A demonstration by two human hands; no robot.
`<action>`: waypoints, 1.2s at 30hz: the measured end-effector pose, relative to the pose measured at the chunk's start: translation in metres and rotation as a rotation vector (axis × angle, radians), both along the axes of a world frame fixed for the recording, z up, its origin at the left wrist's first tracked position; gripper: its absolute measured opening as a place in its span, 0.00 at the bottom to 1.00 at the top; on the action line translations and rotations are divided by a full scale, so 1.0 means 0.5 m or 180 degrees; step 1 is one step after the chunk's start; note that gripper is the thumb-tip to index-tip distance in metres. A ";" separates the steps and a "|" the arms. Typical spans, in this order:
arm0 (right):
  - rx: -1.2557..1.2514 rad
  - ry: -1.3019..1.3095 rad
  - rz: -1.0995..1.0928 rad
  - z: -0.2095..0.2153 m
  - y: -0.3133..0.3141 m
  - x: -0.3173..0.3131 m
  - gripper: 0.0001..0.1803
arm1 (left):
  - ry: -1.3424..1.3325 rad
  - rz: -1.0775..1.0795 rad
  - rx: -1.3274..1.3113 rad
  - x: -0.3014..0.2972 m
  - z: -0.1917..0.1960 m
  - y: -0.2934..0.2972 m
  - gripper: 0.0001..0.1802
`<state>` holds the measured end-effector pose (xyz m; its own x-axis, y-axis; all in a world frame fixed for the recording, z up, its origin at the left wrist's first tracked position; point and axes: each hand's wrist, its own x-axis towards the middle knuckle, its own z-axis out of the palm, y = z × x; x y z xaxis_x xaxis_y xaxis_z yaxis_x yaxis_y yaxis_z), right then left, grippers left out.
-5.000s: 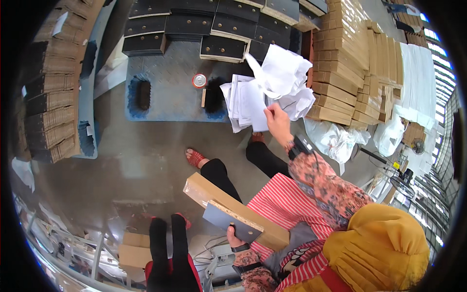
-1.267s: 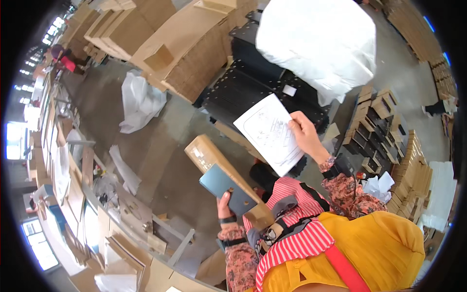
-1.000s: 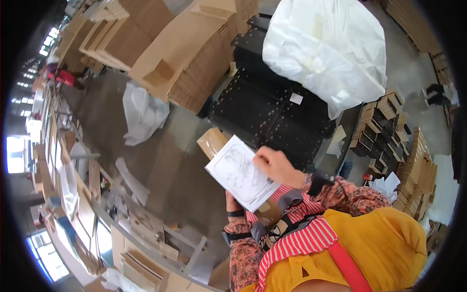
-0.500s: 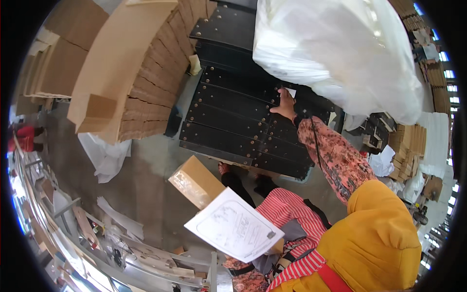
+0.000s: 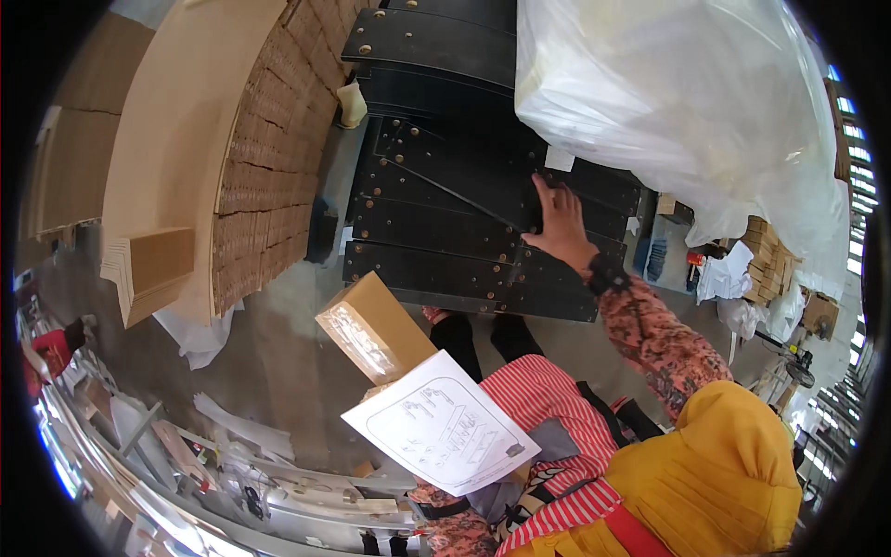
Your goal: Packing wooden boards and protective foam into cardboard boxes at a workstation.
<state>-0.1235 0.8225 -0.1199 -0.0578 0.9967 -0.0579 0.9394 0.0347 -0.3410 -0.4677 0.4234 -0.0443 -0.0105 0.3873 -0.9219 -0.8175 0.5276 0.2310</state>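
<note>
My right hand [image 5: 563,230] has its thumb and fingers around the right end of a black panel [image 5: 455,172], which lies skewed on top of a stack of black panels [image 5: 418,265] with brass-coloured round fittings. Just beyond the fingers is a small white slip [image 5: 560,159]. A long cardboard box [image 5: 385,325], its end covered with clear tape, slants across the front of my body above my left forearm [image 5: 459,534]. Over the box lies a white printed sheet [image 5: 445,427] with line drawings. The sheet and box hide my left hand, so its fingers do not show.
Tall stacked flat cardboard [image 5: 269,176] stands left of the panels. A large bundle in clear plastic wrap [image 5: 677,102] bulges over their far right. Metal rails [image 5: 139,446] and scraps lie at lower left. A person in red [image 5: 56,353] is at the far left edge.
The top black panel has turned from straight to skewed, with its near edge now slanting across the stack. My right hand has moved slightly nearer, uncovering more of the white slip.
</note>
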 end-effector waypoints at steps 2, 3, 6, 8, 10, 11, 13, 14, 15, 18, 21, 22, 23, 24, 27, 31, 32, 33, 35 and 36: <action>0.0270 -0.0344 0.0116 -0.029 0.003 -0.040 0.61 | 0.0035 -0.0038 0.0077 -0.013 -0.002 0.022 0.56; 0.0258 -0.0229 0.0311 -0.043 0.020 -0.062 0.59 | 0.0067 -0.0064 0.0154 -0.014 -0.013 0.037 0.56; 0.0217 0.0047 0.0236 -0.052 0.057 -0.050 0.54 | 0.0061 -0.0154 0.0408 -0.008 -0.033 0.095 0.57; 0.0241 0.0359 0.0336 -0.006 0.041 -0.051 0.50 | 0.0047 -0.0148 0.0594 -0.008 -0.040 0.133 0.57; -0.0073 0.1225 0.0274 0.086 -0.011 -0.087 0.47 | 0.0107 -0.0101 0.0765 -0.021 -0.035 0.162 0.57; -0.0179 0.1410 0.0200 0.175 -0.048 -0.108 0.46 | 0.0102 -0.0092 0.0869 -0.025 -0.020 0.179 0.58; -0.0215 0.1786 0.0214 0.353 -0.129 -0.136 0.45 | 0.0100 -0.0085 0.1104 -0.028 -0.003 0.216 0.58; -0.0119 0.1997 0.0315 0.452 -0.165 -0.148 0.46 | 0.0089 -0.0091 0.1265 -0.028 0.020 0.237 0.58; -0.0183 0.2024 0.0363 0.541 -0.196 -0.144 0.46 | -0.0015 -0.0104 0.1428 -0.010 0.028 0.269 0.59; -0.0254 0.1940 0.0665 0.724 -0.257 -0.185 0.45 | -0.0120 -0.0028 0.1867 0.020 0.101 0.323 0.59; 0.0090 0.0974 0.1296 0.786 -0.293 -0.216 0.45 | -0.0228 0.0082 0.2169 0.078 0.185 0.340 0.60; 0.0173 0.0748 0.1426 0.789 -0.307 -0.220 0.45 | -0.0264 0.0094 0.2266 0.101 0.209 0.343 0.60; 0.0129 0.0699 0.1484 0.807 -0.324 -0.218 0.43 | -0.0291 0.0061 0.2339 0.115 0.239 0.334 0.60; 0.0119 0.0582 0.1480 0.822 -0.333 -0.210 0.40 | -0.0342 -0.0042 0.2444 0.134 0.266 0.335 0.61; 0.0311 0.0393 0.1616 0.835 -0.373 -0.175 0.42 | -0.0257 -0.0561 0.2743 0.172 0.348 0.327 0.67; 0.0176 0.0642 0.1754 0.894 -0.406 -0.070 0.42 | -0.0220 -0.0516 0.2655 0.249 0.398 0.297 0.64; 0.0226 0.0625 0.1688 0.909 -0.406 -0.029 0.42 | -0.0212 -0.0527 0.2575 0.266 0.402 0.292 0.62; 0.0311 0.1161 0.1680 0.922 -0.404 0.012 0.38 | -0.0183 -0.0540 0.2489 0.268 0.404 0.283 0.60; 0.0846 0.2033 0.1404 0.971 -0.358 0.093 0.25 | -0.0080 -0.0603 0.2545 0.251 0.380 0.272 0.58; 0.1013 0.2393 0.0630 1.010 -0.337 0.151 0.17 | -0.0005 -0.0608 0.2569 0.246 0.364 0.266 0.56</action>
